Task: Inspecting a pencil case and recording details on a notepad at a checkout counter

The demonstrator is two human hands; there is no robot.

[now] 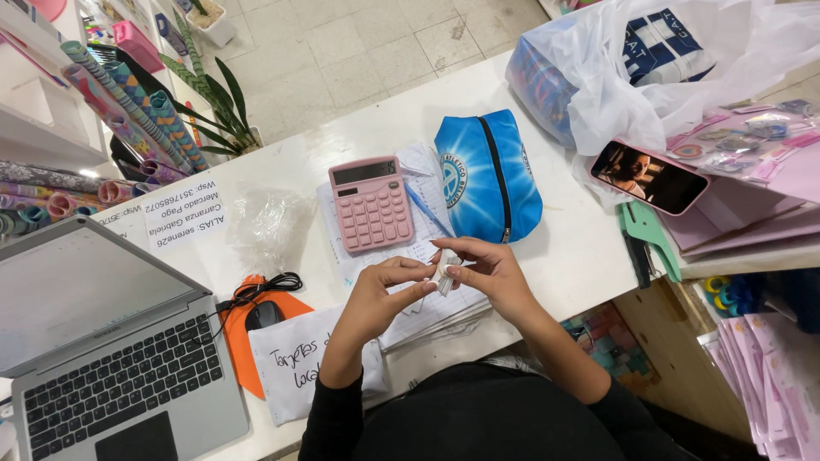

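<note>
My left hand (384, 294) and my right hand (484, 271) meet above a stack of papers (427, 312) at the front of the white counter (564, 248). Together their fingertips pinch a small white object (445, 273); its exact kind is too small to tell. Just beyond the hands lie a pink calculator (371, 203), a blue pen (427, 212) and a blue zip pouch (489, 175).
An open grey laptop (102, 341) stands at the left, with a black mouse (263, 314) on an orange mat and handwritten paper notes beside it. A phone (647, 177), white plastic bags (649, 60), green scissors (649, 235), gift-wrap rolls (128, 102) and a potted plant (218, 107) surround the counter.
</note>
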